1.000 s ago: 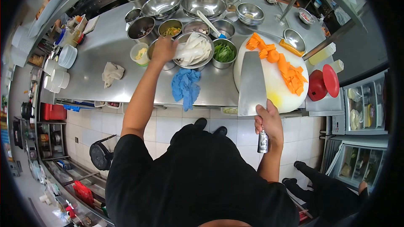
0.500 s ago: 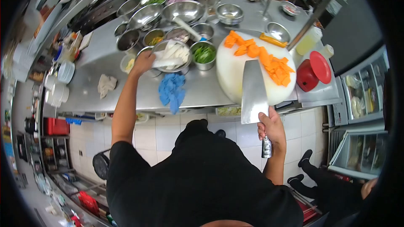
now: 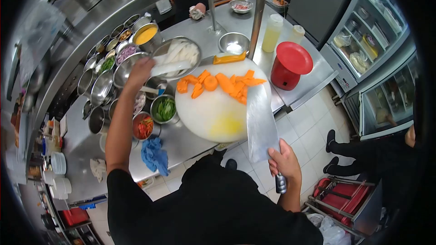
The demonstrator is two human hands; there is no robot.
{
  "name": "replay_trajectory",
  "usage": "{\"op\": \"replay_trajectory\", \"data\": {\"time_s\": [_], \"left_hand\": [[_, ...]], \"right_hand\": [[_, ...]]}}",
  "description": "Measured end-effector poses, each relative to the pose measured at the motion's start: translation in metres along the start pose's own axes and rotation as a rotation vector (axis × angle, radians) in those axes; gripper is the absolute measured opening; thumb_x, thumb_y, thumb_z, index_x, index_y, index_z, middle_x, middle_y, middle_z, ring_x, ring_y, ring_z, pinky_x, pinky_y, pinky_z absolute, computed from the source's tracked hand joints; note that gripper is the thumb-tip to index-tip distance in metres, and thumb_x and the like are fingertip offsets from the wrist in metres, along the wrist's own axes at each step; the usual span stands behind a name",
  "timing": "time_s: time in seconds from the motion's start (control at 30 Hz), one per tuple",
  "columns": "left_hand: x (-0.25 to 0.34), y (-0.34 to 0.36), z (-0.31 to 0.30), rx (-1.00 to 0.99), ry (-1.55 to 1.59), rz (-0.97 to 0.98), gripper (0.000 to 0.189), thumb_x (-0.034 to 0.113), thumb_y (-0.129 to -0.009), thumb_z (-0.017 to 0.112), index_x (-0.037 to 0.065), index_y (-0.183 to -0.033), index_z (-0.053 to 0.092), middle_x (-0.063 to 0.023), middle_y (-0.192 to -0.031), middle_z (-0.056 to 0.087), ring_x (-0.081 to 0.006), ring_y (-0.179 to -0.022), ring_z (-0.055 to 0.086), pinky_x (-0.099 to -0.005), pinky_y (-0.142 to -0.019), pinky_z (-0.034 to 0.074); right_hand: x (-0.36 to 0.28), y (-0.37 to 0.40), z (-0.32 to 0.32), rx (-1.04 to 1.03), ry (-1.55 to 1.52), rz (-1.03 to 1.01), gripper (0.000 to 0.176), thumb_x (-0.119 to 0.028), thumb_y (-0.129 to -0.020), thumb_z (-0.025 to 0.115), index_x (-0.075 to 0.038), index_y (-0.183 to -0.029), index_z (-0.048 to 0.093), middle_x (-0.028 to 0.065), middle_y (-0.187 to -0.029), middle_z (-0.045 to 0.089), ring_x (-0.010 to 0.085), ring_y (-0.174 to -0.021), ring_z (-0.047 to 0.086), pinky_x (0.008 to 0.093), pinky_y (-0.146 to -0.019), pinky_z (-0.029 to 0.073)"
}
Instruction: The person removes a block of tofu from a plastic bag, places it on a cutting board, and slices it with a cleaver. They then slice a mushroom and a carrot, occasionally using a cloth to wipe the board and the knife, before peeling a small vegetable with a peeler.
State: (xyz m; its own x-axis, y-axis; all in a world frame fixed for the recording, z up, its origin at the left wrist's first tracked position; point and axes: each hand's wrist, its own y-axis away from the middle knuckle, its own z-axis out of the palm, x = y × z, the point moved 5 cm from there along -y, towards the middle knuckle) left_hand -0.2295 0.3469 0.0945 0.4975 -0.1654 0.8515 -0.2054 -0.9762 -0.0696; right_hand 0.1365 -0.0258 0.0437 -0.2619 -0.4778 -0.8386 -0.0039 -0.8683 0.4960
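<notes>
The steel table [image 3: 186, 143] carries a round white cutting board [image 3: 213, 118], which now sits mid-view, whereas a second ago it lay off to the right. The view has swung, not the board.

The biggest change is the steel bowl [image 3: 179, 56] of white strips. A second ago it stood among the other bowls to the left of the board. Now it appears raised clear of them at the board's far-left edge and tipped toward the board.

The cleaver [image 3: 260, 124] keeps its broad blade flat over the board's near-right part, much as before, with its far end now close to the carrot pieces [image 3: 222, 84]. These lie in a band along the board's far side, as they did earlier.

The left hand [image 3: 141, 70] remains curled shut on the bowl's rim, arm stretched out to the left of the board. The right hand [image 3: 284, 165] stays a closed fist around the cleaver's handle, off the board's near-right edge.
</notes>
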Motion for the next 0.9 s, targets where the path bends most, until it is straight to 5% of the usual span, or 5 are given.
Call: {"op": "replay_trajectory", "data": {"time_s": [0.2,0.47,0.63,0.83,0.9], "left_hand": [[0.008,-0.171,0.148,-0.040,0.109,0.050,0.032,0.026,-0.085,0.056,-0.004,-0.082,0.067,-0.0135,-0.066,0.064,-0.0204,-0.056,0.059,-0.0330,-0.054,0.045],[-0.048,-0.355,0.312,0.013,0.139,-0.054,0.034,0.022,-0.078,0.060,-0.010,-0.084,0.068,-0.0231,-0.077,0.068,-0.0296,-0.066,0.069,-0.0396,-0.061,0.052],[-0.005,-0.325,0.327,0.100,0.179,-0.324,0.030,0.012,-0.077,0.067,-0.013,-0.095,0.068,-0.0204,-0.085,0.070,-0.0270,-0.075,0.072,-0.0384,-0.056,0.055],[-0.047,-0.348,0.358,0.044,0.299,-0.469,0.026,0.011,-0.079,0.065,-0.009,-0.095,0.069,-0.0177,-0.082,0.069,-0.0253,-0.072,0.071,-0.0386,-0.053,0.055],[-0.079,-0.383,0.367,0.175,0.028,-0.221,0.025,0.013,-0.075,0.067,-0.009,-0.087,0.068,-0.0234,-0.084,0.070,-0.0311,-0.073,0.070,-0.0423,-0.062,0.054]], "right_hand": [[0.009,0.024,-0.023,0.233,-0.129,-0.018,0.023,-0.020,-0.097,0.057,-0.004,-0.110,0.046,0.0011,-0.057,0.042,0.0096,-0.039,0.040,0.0269,-0.038,0.039],[0.036,0.037,-0.027,0.494,-0.350,0.001,0.028,-0.021,-0.096,0.060,-0.003,-0.107,0.042,0.0026,-0.055,0.043,0.0116,-0.038,0.041,0.0286,-0.038,0.041],[0.041,0.040,-0.026,0.567,-0.373,0.003,0.029,-0.021,-0.095,0.062,-0.003,-0.105,0.042,0.0032,-0.055,0.042,0.0117,-0.037,0.041,0.0290,-0.038,0.041],[0.042,0.036,-0.025,0.588,-0.338,0.023,0.028,-0.023,-0.097,0.060,-0.003,-0.107,0.042,0.0025,-0.054,0.041,0.0114,-0.037,0.039,0.0277,-0.036,0.039],[0.036,0.031,-0.023,0.574,-0.332,0.031,0.026,-0.024,-0.097,0.058,-0.005,-0.107,0.043,0.0021,-0.053,0.041,0.0113,-0.036,0.039,0.0274,-0.036,0.038]]}}
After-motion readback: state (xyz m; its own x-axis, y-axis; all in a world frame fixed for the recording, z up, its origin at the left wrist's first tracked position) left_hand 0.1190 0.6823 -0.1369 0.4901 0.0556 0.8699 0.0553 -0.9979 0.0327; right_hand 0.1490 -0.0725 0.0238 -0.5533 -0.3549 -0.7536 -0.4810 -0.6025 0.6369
